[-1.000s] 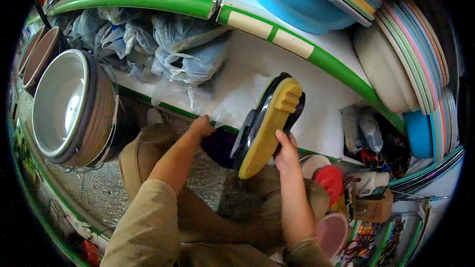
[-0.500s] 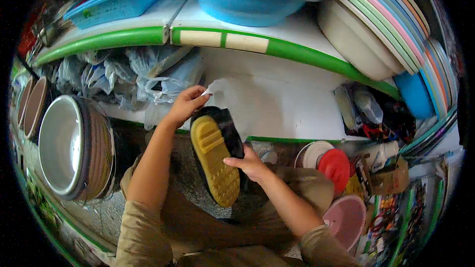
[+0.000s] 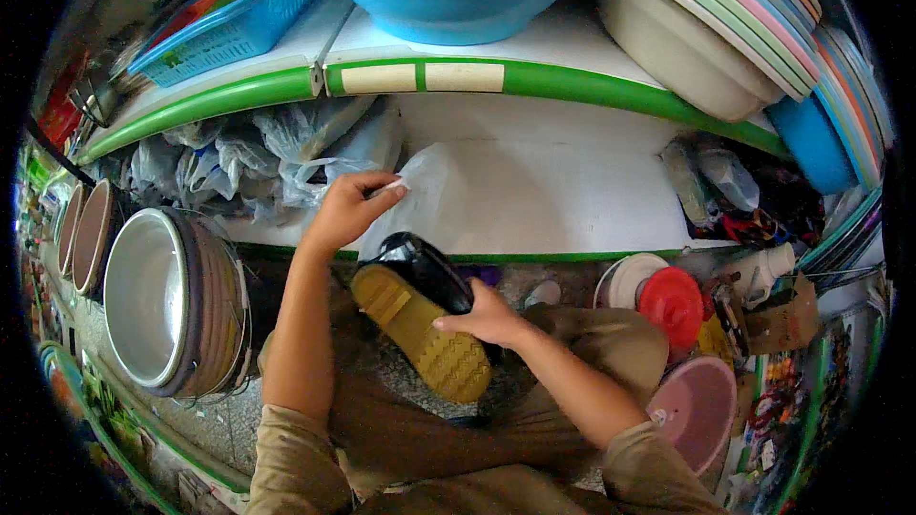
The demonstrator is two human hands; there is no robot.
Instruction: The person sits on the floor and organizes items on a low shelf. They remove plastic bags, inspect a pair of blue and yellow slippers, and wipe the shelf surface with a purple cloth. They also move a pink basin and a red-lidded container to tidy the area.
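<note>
My right hand [image 3: 487, 318] grips black shoes with a yellow ridged sole [image 3: 420, 334], thumb on the sole, fingers hidden behind. A glossy black upper [image 3: 425, 267] shows beside that sole; whether it belongs to a second shoe I cannot tell. My left hand [image 3: 351, 215] is closed in a pinch on the edge of a thin clear plastic bag [image 3: 431, 181], which hangs before the white lower shelf [image 3: 572, 200]. The shoes are tilted over my lap, just below the bag and apart from my left hand.
Several bagged items [image 3: 239, 157] fill the lower shelf's left part. Above, a green-edged shelf [image 3: 572, 84] bears a blue basket [image 3: 215, 38] and stacked basins [image 3: 448, 10]. Metal-rimmed tubs [image 3: 143, 296] stand left; a red lid [image 3: 671, 310] and a pink basin [image 3: 692, 410] are at right.
The shoes have tilted, their upper ends swinging left and down, and more of the glossy black upper shows. My left hand still pinches the bag, which hangs more spread out.
</note>
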